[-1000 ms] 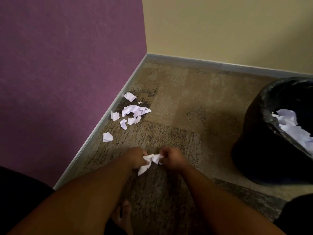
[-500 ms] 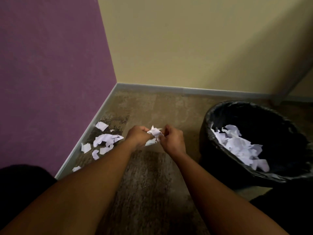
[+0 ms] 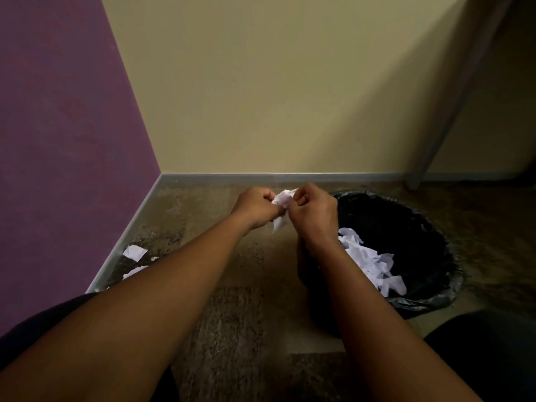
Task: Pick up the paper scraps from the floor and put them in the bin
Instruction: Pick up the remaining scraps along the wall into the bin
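A: Status?
B: Both fists, left hand (image 3: 255, 208) and right hand (image 3: 314, 211), clenched on crumpled white paper scrap (image 3: 282, 208), now raised beside black-lined round bin (image 3: 429, 300). More white scraps (image 3: 134, 252) near left.
A: Drop next.

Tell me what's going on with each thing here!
left hand: gripping the paper wad
right hand: gripping the same wad
paper wad: crumpled, held left of the bin
bin: lined, scraps inside
floor scraps: lying by the purple wall
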Motion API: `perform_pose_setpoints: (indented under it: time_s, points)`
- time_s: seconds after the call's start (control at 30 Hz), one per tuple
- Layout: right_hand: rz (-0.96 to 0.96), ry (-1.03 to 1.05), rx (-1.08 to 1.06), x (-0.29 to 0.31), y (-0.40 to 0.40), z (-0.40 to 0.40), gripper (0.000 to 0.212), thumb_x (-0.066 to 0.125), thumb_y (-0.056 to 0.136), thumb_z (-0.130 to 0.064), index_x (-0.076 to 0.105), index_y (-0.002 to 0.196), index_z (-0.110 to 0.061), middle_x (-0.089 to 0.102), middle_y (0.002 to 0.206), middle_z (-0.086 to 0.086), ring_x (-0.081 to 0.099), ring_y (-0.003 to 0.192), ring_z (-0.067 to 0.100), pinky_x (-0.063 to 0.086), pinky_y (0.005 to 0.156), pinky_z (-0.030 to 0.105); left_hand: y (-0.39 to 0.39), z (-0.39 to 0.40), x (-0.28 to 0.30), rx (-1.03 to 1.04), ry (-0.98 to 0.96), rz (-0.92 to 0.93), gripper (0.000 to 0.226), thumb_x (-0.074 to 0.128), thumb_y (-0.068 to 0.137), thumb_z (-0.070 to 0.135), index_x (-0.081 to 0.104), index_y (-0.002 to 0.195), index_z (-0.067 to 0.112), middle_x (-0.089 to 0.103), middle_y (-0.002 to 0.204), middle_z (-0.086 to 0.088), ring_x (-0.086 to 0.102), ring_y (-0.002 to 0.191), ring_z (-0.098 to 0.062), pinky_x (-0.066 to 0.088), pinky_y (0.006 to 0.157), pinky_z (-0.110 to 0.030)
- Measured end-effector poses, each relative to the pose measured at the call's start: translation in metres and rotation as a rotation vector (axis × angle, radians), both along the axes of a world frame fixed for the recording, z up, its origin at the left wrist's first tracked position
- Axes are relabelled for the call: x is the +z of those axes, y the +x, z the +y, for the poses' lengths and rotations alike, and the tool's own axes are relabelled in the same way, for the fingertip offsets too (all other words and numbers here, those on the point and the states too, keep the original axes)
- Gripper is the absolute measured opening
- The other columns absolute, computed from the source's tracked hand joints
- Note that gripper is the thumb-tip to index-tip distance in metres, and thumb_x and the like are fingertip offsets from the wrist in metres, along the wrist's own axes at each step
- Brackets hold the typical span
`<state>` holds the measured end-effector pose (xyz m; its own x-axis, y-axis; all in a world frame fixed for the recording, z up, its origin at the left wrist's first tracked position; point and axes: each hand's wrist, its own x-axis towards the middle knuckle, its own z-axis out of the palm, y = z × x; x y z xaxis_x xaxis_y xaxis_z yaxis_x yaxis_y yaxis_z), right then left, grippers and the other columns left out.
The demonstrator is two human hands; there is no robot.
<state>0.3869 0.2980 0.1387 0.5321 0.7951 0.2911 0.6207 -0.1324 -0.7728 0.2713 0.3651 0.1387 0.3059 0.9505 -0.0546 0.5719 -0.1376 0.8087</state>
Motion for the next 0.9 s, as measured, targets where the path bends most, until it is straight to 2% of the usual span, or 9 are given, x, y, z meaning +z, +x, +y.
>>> perform_pose_setpoints:
  time_s: [0.07, 0.17, 0.27, 0.37, 0.43, 0.53, 0.6, 0.7, 0.9]
  points:
    - [0.044, -0.024, -0.072, 0.004, 0.017, -0.007, 0.008, 0.066, 0.080, -0.016, 0.063, 0.075, -0.021, 0.069, 0.082, 0.004, 0.064, 0.078, 0.023, 0.048, 0.067, 0.027, 0.018, -0.003, 0.006, -0.047, 0.030, 0.053, 0.018, 0.076, 0.075, 0.032, 0.067, 0.074, 0.016, 0.064, 0.069, 0.003, 0.055, 0.064, -0.015, 0.042, 0.059, -0.025]
    - [0.095, -0.036, -0.181, 0.008, 0.040, -0.017, 0.008, 0.064, 0.081, -0.016, 0.069, 0.078, -0.021, 0.072, 0.083, 0.005, 0.067, 0.080, 0.024, 0.049, 0.069, 0.024, 0.043, -0.011, 0.013, -0.111, 0.097, 0.122, 0.029, 0.079, 0.072, 0.040, 0.072, 0.079, 0.014, 0.063, 0.068, 0.002, 0.050, 0.058, -0.012, 0.036, 0.054, -0.024]
    - [0.123, -0.080, -0.273, 0.007, 0.058, -0.026, 0.012, 0.063, 0.083, -0.019, 0.075, 0.083, -0.021, 0.074, 0.088, 0.003, 0.066, 0.082, 0.020, 0.041, 0.069, 0.019, 0.064, -0.022, 0.015, -0.136, 0.132, 0.170, 0.028, 0.080, 0.070, 0.043, 0.076, 0.080, 0.016, 0.070, 0.074, 0.000, 0.056, 0.060, -0.013, 0.038, 0.053, -0.022]
    - [0.134, -0.139, -0.324, 0.002, 0.069, -0.034, 0.020, 0.060, 0.086, -0.017, 0.078, 0.095, -0.020, 0.075, 0.095, 0.005, 0.067, 0.084, 0.020, 0.042, 0.071, 0.019, 0.081, -0.028, 0.010, -0.116, 0.154, 0.215, 0.025, 0.081, 0.068, 0.037, 0.078, 0.078, 0.015, 0.073, 0.075, -0.003, 0.056, 0.060, -0.014, 0.038, 0.050, -0.019]
    - [0.130, -0.210, -0.337, -0.001, 0.074, -0.036, 0.023, 0.056, 0.088, -0.014, 0.078, 0.095, -0.017, 0.074, 0.098, 0.009, 0.066, 0.084, 0.023, 0.041, 0.070, 0.020, 0.087, -0.030, 0.008, -0.127, 0.144, 0.217, 0.024, 0.085, 0.065, 0.036, 0.079, 0.081, 0.020, 0.074, 0.078, 0.002, 0.062, 0.065, -0.012, 0.042, 0.055, -0.019]
    - [0.103, -0.301, -0.338, -0.001, 0.074, -0.038, 0.023, 0.052, 0.087, -0.010, 0.075, 0.085, -0.008, 0.071, 0.090, 0.013, 0.050, 0.059, 0.016, 0.038, 0.062, 0.023, 0.086, -0.030, 0.006, -0.167, 0.130, 0.189, 0.037, 0.089, 0.063, 0.036, 0.078, 0.096, 0.024, 0.075, 0.095, 0.007, 0.069, 0.083, -0.008, 0.053, 0.073, -0.023]
    - [0.075, -0.297, -0.318, 0.002, 0.067, -0.037, 0.021, 0.054, 0.087, -0.013, 0.075, 0.089, -0.009, 0.070, 0.093, 0.011, 0.053, 0.068, 0.020, 0.040, 0.067, 0.025, 0.079, -0.028, 0.004, -0.136, 0.175, 0.126, 0.032, 0.085, 0.068, 0.031, 0.076, 0.098, 0.026, 0.075, 0.096, 0.010, 0.069, 0.084, -0.005, 0.057, 0.081, -0.025]
    - [-0.028, -0.184, -0.245, 0.001, 0.046, -0.028, 0.022, 0.056, 0.087, -0.020, 0.075, 0.096, -0.014, 0.072, 0.101, 0.009, 0.064, 0.093, 0.028, 0.042, 0.073, 0.026, 0.059, -0.022, -0.002, 0.053, 0.267, 0.011, 0.009, 0.075, 0.077, 0.024, 0.075, 0.084, 0.031, 0.073, 0.083, 0.016, 0.067, 0.076, -0.001, 0.058, 0.076, -0.024]
    - [-0.169, 0.026, 0.085, -0.024, -0.020, -0.005, 0.012, 0.065, 0.086, -0.024, 0.071, 0.090, -0.014, 0.067, 0.097, 0.004, 0.063, 0.091, 0.025, 0.051, 0.077, 0.034, -0.001, -0.011, -0.031, 0.297, 0.264, 0.023, 0.005, 0.071, 0.081, 0.028, 0.072, 0.082, 0.033, 0.072, 0.087, 0.016, 0.065, 0.079, -0.005, 0.046, 0.064, -0.019]
